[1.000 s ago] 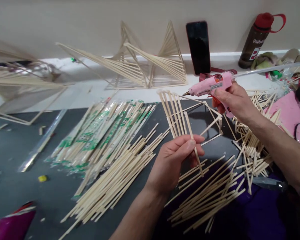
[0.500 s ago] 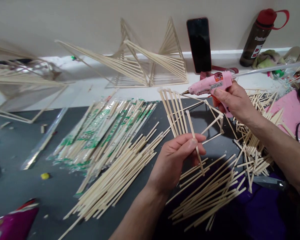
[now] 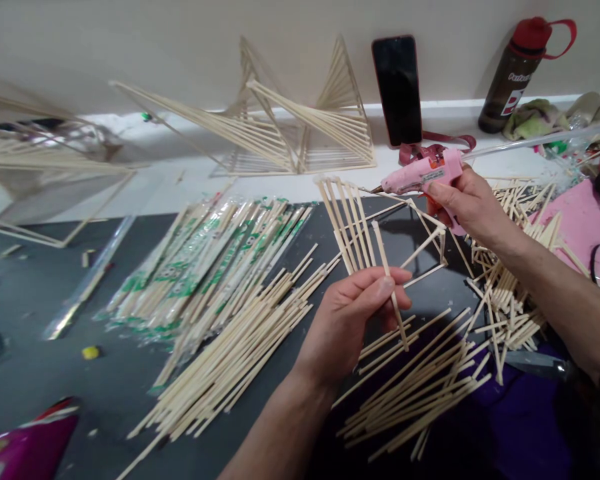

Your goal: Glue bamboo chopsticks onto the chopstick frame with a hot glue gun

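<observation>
A: What do I log for the stick frame (image 3: 365, 227)?

B: I see it held up over the dark table (image 3: 40, 373), fan of glued sticks upright, pinched at its lower end by the left hand (image 3: 353, 320), fingers closed, thumb pressed on one stick

A: And the right hand (image 3: 467, 203)?

B: Wrapped shut round the pink glue gun (image 3: 423, 175); nozzle points left, at the frame's top edge, touching or just short, I cannot tell

A: Surroundings?

B: Loose bamboo sticks (image 3: 240, 347) below and left, wrapped packs (image 3: 200, 260) beyond; finished stick sculpture (image 3: 290, 127), phone (image 3: 397, 90) and bottle (image 3: 517, 70) by the wall
</observation>
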A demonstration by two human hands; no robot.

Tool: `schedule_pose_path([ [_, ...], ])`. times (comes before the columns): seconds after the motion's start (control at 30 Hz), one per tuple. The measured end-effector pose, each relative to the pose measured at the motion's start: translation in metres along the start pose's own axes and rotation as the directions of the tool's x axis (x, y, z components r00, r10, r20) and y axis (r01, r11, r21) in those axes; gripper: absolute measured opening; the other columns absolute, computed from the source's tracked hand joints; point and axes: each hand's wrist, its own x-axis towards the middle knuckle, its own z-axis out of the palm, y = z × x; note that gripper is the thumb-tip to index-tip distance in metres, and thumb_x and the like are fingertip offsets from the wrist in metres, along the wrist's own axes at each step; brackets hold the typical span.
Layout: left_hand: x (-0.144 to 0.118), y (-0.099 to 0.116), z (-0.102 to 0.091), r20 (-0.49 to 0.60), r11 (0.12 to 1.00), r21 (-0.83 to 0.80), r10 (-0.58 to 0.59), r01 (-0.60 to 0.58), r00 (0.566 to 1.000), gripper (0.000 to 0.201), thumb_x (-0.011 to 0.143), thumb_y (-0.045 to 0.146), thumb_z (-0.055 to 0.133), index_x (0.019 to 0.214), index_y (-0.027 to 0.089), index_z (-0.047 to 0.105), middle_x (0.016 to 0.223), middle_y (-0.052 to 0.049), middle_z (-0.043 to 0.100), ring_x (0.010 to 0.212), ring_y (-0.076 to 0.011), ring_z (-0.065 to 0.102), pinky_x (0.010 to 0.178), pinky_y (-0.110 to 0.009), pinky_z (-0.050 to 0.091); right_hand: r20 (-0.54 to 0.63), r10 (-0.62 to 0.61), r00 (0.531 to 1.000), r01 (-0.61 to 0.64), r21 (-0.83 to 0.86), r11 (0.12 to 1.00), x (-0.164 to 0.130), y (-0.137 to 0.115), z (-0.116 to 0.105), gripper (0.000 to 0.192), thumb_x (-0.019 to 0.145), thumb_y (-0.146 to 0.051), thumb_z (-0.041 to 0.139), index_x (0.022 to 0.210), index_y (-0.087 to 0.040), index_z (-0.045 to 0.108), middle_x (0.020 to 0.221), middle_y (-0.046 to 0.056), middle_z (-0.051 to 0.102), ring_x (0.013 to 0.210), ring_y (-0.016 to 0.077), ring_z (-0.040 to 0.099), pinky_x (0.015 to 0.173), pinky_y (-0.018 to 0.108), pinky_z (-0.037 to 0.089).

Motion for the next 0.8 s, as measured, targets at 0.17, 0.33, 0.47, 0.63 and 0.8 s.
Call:
schedule_pose_path([
  [0.17, -0.002, 0.002, 0.001, -0.017, 0.999, 0.04, 0.01, -0.009, 1.0, 0.017, 0.079, 0.033, 0.068, 0.082, 0.016, 0.073, 0.064, 0.0, 0.066, 0.048, -0.0065, 0.051, 0.048, -0.018, 0.041, -0.032, 0.033, 0.999, -0.03, 0.087, 0.996, -0.003, -0.005, -0.009, 0.028, 0.084, -0.044, 0.061, 0.076, -0.018, 0.054, 0.065, 0.0, 0.06, 0.043, 0.0057, 0.044, 0.036, 0.021, 0.029],
  [0.33, -0.004, 0.005, 0.004, -0.03, 0.996, 0.081, 0.029, -0.026, 0.999, 0.018, 0.078, 0.034, 0.068, 0.082, 0.016, 0.073, 0.063, 0.0, 0.065, 0.046, -0.0068, 0.049, 0.048, -0.019, 0.04, -0.085, 0.022, 0.996, -0.009, 0.153, 0.988, -0.004, -0.014, -0.024, 0.027, 0.081, -0.044, 0.065, 0.081, -0.018, 0.057, 0.072, 0.001, 0.064, 0.046, 0.0059, 0.049, 0.041, 0.021, 0.037],
  [0.47, -0.006, 0.008, 0.006, -0.039, 0.994, 0.099, 0.058, -0.054, 0.998, 0.017, 0.078, 0.033, 0.069, 0.083, 0.016, 0.073, 0.063, 0.0, 0.065, 0.047, -0.0063, 0.048, 0.048, -0.019, 0.039, -0.197, 0.09, 0.976, -0.053, 0.19, 0.98, -0.011, -0.016, -0.047, 0.03, 0.074, -0.043, 0.074, 0.08, -0.019, 0.057, 0.07, -0.001, 0.063, 0.049, 0.0069, 0.053, 0.043, 0.02, 0.04],
  [0.63, -0.008, 0.008, 0.01, 0.005, 0.991, 0.104, 0.086, -0.086, 0.996, 0.019, 0.079, 0.033, 0.069, 0.084, 0.016, 0.073, 0.065, -0.001, 0.066, 0.047, -0.0055, 0.048, 0.049, -0.018, 0.039, -0.273, 0.264, 0.925, -0.211, 0.211, 0.955, -0.037, -0.002, -0.084, 0.032, 0.067, -0.04, 0.079, 0.077, -0.015, 0.062, 0.062, 0.0, 0.059, 0.049, 0.0082, 0.052, 0.041, 0.02, 0.036],
  [0.8, -0.008, 0.005, 0.015, 0.051, 0.991, 0.103, 0.085, -0.089, 0.995, 0.019, 0.077, 0.033, 0.07, 0.082, 0.015, 0.072, 0.062, -0.001, 0.064, 0.044, -0.0061, 0.047, 0.045, -0.019, 0.038, -0.33, 0.331, 0.884, -0.303, 0.134, 0.944, -0.056, 0.019, -0.097, 0.03, 0.067, -0.034, 0.077, 0.08, -0.011, 0.063, 0.068, 0.002, 0.061, 0.055, 0.0086, 0.054, 0.051, 0.022, 0.042],
])
